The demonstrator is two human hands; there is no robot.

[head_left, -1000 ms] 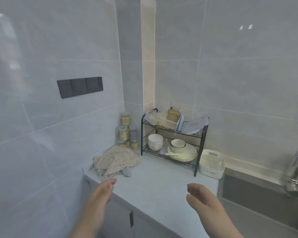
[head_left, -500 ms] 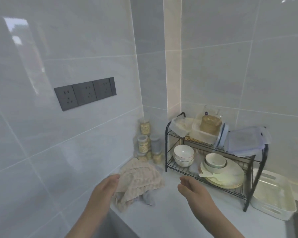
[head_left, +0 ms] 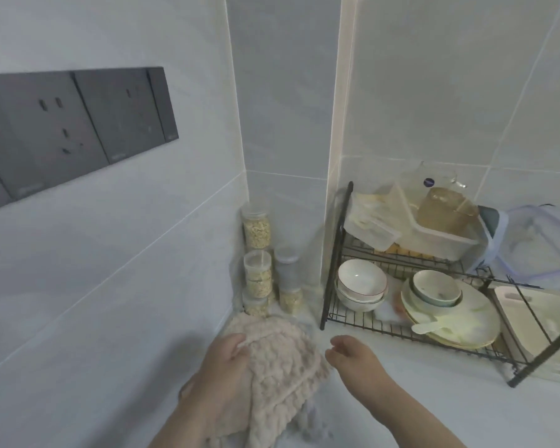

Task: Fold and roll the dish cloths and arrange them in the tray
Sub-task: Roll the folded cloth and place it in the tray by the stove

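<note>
A crumpled pile of beige waffle-weave dish cloths (head_left: pixel 282 360) lies on the white counter (head_left: pixel 434 402) in the wall corner. A grey cloth (head_left: pixel 311 421) peeks out from under it. My left hand (head_left: pixel 220 367) is on the pile's left side, its fingers curled over the cloth's upper edge. Just right of the pile my right hand (head_left: pixel 353 357) hovers with relaxed fingers, holding nothing. The white plastic tray (head_left: pixel 506 294) stands at the far right, partly hidden behind the dish rack.
A black wire dish rack (head_left: pixel 333 270) with bowls (head_left: pixel 361 279), plates and plastic boxes stands right of the cloths. Several jars of grains (head_left: pixel 256 231) are stacked in the corner behind the pile. Dark wall sockets (head_left: pixel 78 130) are on the left wall.
The view has closed in on the corner. My left hand has reached the cloth pile and taken hold of its edge. My right hand has moved up beside the pile.
</note>
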